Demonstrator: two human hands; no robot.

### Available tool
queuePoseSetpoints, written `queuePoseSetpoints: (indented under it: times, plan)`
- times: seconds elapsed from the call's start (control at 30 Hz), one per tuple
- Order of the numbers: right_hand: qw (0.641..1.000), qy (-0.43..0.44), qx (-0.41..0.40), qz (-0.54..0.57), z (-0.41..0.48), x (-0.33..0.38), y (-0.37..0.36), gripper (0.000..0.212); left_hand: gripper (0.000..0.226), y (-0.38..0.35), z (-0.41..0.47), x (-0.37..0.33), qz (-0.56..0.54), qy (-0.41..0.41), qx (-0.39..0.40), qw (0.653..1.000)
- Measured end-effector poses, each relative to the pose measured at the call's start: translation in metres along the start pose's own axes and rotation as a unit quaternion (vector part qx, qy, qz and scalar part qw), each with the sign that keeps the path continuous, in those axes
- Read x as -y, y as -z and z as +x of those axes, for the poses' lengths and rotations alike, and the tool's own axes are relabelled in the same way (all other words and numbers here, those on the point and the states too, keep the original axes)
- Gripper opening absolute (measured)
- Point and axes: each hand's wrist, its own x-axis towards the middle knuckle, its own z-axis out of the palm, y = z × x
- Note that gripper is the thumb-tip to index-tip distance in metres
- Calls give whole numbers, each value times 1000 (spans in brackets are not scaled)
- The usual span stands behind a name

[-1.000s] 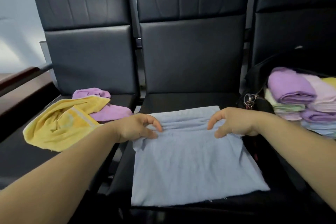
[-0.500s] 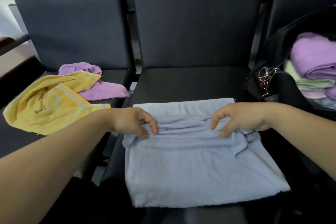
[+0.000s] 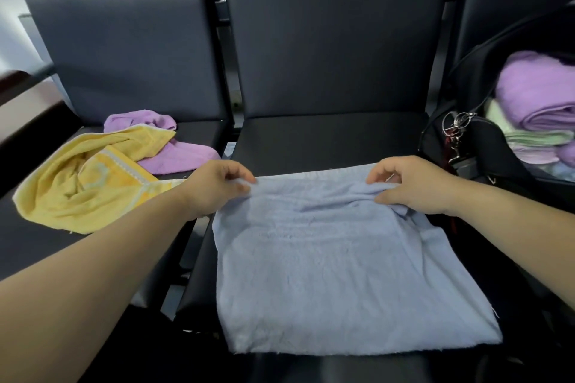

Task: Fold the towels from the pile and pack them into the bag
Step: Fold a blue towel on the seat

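Both hands pinch blue towel (image 3: 342, 274) far edge | left hand (image 3: 214, 188) | right hand (image 3: 413, 185)

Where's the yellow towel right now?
In the head view, the yellow towel lies crumpled on the left seat, partly over a purple towel, beside the left hand.

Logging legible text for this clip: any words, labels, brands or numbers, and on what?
No text can be read.
The yellow towel: pale woven marks, too blurred to read as text.
The blue towel: no label shows.
The key rings on the bag: no legible marking.
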Motion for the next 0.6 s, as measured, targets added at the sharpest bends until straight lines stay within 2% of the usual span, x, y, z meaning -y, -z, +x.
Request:
queuePoseSetpoints:
  times: [0.2,0.23,0.37,0.4,0.47,0.6]
  plan:
    - [999,8,45,-6,-7,-1,-1,6,23,5,-4,6,51,9,-5,999]
    - [999,4,44,1,-8,-1,-2,6,20,7,-5,7,55,9,-3,998]
    - [1000,-18,-7,7,-7,-6,-12,32,13,10,-12,10,51,14,12,999]
    - [999,-15,-27,9,-7,-8,-16,29,12,9,-14,10,49,15,19,999]
    - [998,-2,-49,27,-9,-9,-22,8,10,8,-18,9,44,21,32,998]
    - [999,12,-42,12,-14,-10,-24,11,8,7,-24,7,48,30,36,998]
